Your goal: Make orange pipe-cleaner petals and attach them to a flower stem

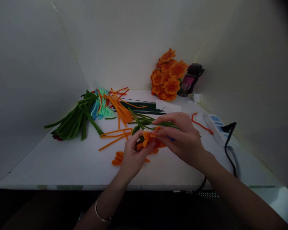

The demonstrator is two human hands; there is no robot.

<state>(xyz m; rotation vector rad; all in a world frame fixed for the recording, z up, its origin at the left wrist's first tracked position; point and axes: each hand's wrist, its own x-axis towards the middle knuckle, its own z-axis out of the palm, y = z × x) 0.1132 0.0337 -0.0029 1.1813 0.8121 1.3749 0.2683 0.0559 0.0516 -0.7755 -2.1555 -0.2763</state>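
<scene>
My left hand is closed, thumb and fingers pinching an orange pipe-cleaner flower above the table. From the right, my right hand pinches the same flower's edge with thumb and forefinger, its other fingers partly raised. More orange fuzzy petals lie just below and behind the fingers, partly hidden by them. Green fuzzy stems with leaves stretch out behind both hands. Left of my left wrist rests a small bundle of orange loops. Something blue shows under my right palm, too covered to name.
Green pipe cleaners, mint ones and orange ones lie left and centre. Dark thin wires lie behind. Finished orange flowers stand beside a dark bottle. A power strip with a black cable is at right.
</scene>
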